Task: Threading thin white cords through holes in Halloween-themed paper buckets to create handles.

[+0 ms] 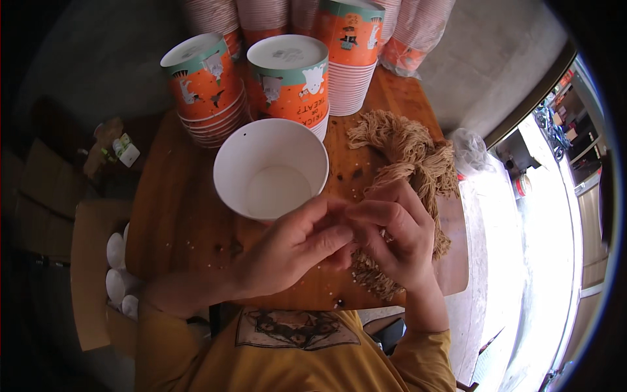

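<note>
Over the near part of the wooden table, my left hand (304, 245) and my right hand (397, 232) meet fingertip to fingertip, both closed in a pinch. Whatever lies between the fingers is hidden or too thin to make out. Just beyond my left hand a white paper bucket (251, 160) faces me with its mouth, empty inside, a small dark hole near its far rim. Beside and partly behind my right hand spreads a bundle of tan twisted cords (428, 160), running down the table's right side.
Upside-down stacks of orange printed paper buckets (287, 81) stand at the back, more in plastic wrap (418, 39) behind. On the left, a cardboard box (91, 274) holds white cups or buckets. Small white bits dot the table (189, 245). A crumpled clear plastic bag (470, 150) lies right.
</note>
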Demonstrator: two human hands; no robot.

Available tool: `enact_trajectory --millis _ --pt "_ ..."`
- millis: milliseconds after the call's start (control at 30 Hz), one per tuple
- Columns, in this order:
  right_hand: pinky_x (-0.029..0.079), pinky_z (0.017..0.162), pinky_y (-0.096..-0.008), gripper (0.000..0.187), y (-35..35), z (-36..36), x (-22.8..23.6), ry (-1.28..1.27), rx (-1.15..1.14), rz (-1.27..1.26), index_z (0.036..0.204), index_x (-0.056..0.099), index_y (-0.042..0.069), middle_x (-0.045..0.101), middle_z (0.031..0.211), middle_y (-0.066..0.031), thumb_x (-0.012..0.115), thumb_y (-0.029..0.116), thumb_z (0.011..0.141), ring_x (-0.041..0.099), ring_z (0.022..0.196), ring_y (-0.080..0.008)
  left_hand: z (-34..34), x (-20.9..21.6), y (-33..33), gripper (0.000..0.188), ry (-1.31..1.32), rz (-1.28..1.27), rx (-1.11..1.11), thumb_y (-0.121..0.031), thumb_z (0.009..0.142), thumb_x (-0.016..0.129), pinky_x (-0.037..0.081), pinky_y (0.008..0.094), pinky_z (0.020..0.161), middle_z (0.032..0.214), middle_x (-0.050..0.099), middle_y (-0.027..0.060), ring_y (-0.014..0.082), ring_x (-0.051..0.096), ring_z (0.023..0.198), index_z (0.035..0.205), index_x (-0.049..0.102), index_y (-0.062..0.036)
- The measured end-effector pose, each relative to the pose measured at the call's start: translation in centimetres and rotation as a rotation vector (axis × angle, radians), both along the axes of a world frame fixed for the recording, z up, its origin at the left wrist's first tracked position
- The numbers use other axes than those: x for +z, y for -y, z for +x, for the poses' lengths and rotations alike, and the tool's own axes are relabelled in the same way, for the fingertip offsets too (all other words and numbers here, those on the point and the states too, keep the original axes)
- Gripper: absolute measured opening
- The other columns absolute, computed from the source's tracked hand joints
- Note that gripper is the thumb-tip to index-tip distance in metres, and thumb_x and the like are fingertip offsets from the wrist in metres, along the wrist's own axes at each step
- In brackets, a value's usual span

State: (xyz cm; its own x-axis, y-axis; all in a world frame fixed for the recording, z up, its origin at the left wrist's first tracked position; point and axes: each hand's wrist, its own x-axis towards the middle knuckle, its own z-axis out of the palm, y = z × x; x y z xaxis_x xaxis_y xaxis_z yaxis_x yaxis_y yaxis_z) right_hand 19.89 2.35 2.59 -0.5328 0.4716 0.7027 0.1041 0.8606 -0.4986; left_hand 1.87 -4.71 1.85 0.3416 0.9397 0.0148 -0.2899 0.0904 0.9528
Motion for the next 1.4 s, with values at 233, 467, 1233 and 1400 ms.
enact_trajectory --millis 233,467,1233,1400 --pt "0.049 0.062 -0.0355 0.023 1.3 1.5 -3.4 0.183 -0.054 -0.195 0.094 0.062 0.003 0.056 0.084 -0.0107 0.069 -0.003 0.074 0.060 0.073 -0.0269 -3.4 -4.0 4.0 0.017 -0.526 0.166 0.122 -0.014 0.102 0.050 0.044 0.0236 0.054 0.064 0.055 0.0016 0.0079 0.055 0.058 0.102 0.062 -0.0017" --pt "0.052 0.080 -0.0381 0.035 3.6 -1.9 -5.3 0.128 0.177 -0.394 0.116 0.056 0.004 0.058 0.106 -0.0145 0.069 0.005 0.084 0.062 0.095 -0.0319 -3.4 -3.9 4.4 0.011 -0.739 0.220 0.219 -0.014 0.099 0.055 0.049 0.0282 0.055 0.069 0.063 0.0036 0.0113 0.061 0.060 0.100 0.058 -0.0033" --pt "0.041 0.051 -0.0216 0.008 4.4 -3.2 -7.2 -0.184 -0.070 -0.585 0.089 0.063 0.003 0.054 0.064 -0.0015 0.069 0.001 0.085 0.048 0.053 -0.0074 -4.0 -1.3 2.4 0.013 -0.787 0.379 0.357 -0.011 0.094 0.062 0.046 0.0287 0.050 0.063 0.059 0.0054 0.0143 0.059 0.054 0.086 0.058 -0.0019" --pt "0.035 0.050 -0.0192 0.010 3.7 -3.8 -8.0 -0.190 -0.246 -0.659 0.084 0.059 0.003 0.050 0.062 0.0020 0.069 0.002 0.086 0.042 0.054 -0.0024 -4.8 -1.1 -0.2 0.019 -1.168 0.845 0.504 -0.013 0.086 0.069 0.052 0.0375 0.067 0.085 0.061 0.0100 0.0269 0.063 0.075 0.097 0.058 -0.0033"
